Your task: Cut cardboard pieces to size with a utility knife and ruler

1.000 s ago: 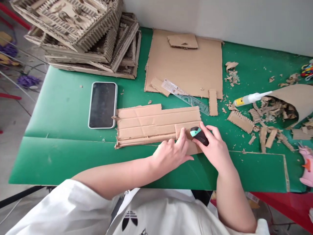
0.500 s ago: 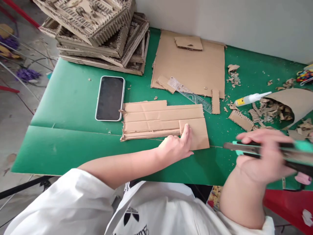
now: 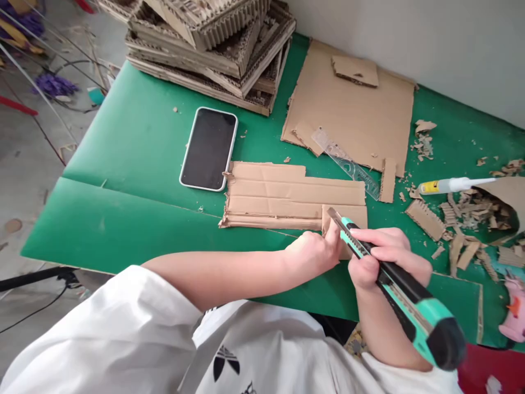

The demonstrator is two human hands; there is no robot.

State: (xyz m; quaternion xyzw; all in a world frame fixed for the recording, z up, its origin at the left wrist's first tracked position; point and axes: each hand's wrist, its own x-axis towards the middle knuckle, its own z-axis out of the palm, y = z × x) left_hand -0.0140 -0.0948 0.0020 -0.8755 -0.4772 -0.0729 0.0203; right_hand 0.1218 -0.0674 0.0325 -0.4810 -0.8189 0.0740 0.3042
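My right hand is wrapped round a green and black utility knife. Its bare blade points up and left, over a small cardboard piece beside my left index finger; whether the blade touches cannot be told. My left hand presses that small piece down with the index finger, its other fingers curled and partly hidden. Beneath and to the left of the small piece lies a creased cardboard strip with torn edges at its left end.
A phone lies left of the strip. Behind are stacked cardboard trays, a large cardboard sheet and a clear ruler. Right stand a glue bottle and cardboard scraps. The green table has its front edge near me.
My right hand has brought the knife from the right to the small cardboard piece beside my left hand. The left index finger has bent slightly. The camera view has shifted.
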